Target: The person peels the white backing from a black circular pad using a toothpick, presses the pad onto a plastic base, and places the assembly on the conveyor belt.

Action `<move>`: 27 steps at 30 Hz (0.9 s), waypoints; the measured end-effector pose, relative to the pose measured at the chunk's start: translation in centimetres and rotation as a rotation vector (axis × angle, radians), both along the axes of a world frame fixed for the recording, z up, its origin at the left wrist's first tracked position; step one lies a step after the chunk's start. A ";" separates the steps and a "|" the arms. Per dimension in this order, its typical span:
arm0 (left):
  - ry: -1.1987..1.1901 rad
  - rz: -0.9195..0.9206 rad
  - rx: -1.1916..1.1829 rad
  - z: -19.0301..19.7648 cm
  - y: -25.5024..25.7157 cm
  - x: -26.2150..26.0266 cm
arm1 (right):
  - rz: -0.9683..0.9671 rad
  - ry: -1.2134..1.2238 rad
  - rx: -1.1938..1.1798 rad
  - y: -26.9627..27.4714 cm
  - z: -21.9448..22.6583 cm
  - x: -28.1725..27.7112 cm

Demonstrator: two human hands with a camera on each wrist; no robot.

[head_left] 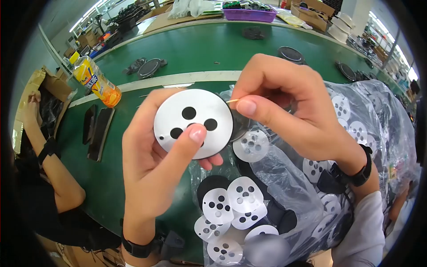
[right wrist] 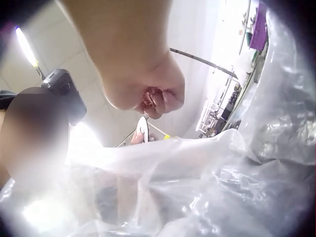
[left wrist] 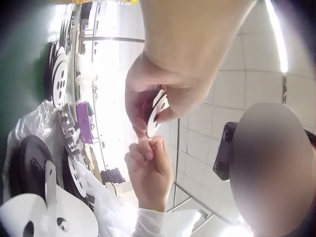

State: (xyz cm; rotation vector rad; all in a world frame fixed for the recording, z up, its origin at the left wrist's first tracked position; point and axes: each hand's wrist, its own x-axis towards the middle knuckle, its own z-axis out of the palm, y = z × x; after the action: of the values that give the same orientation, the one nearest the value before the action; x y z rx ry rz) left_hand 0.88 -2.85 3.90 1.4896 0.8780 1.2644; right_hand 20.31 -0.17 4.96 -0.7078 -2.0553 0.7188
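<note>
In the head view my left hand [head_left: 149, 171] holds up a round white disc [head_left: 171, 109] with several black holes, its thumb lying across the front and its fingers behind. A dark rim shows along the disc's edge. At the disc's right edge, my right hand [head_left: 291, 111] pinches a thin pale stick [head_left: 232, 101] between thumb and forefinger, the tip right at the rim. From the left wrist, the disc [left wrist: 157, 114] appears nearly edge-on with a dark layer against the white one. The stick is hidden in both wrist views.
Several white perforated discs [head_left: 245, 194] lie loosely below the hands, beside a clear plastic bag [head_left: 289, 164] holding more. An orange drink bottle [head_left: 95, 80] and dark strips [head_left: 101, 133] stand or lie left on the green table [head_left: 191, 53]. Another person's arm [head_left: 62, 173] is at far left.
</note>
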 end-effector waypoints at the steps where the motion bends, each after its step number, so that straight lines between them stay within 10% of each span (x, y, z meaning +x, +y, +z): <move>1: -0.005 0.009 0.009 -0.1 -0.1 0.0 | -0.022 0.064 -0.048 -0.1 0.1 -0.1; 11: -0.149 0.027 0.073 -0.9 0.1 0.4 | -0.084 -0.042 0.242 0.0 -0.3 -0.3; 27: -0.243 -0.080 0.220 -3.3 0.7 0.7 | -0.145 0.076 -0.174 -1.2 0.0 -0.8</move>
State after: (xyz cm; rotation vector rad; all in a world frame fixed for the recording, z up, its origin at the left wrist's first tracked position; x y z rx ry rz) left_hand 1.56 -2.10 0.56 1.4848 0.5293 1.4824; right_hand 19.52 -1.38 4.94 -0.9038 -1.8669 0.8349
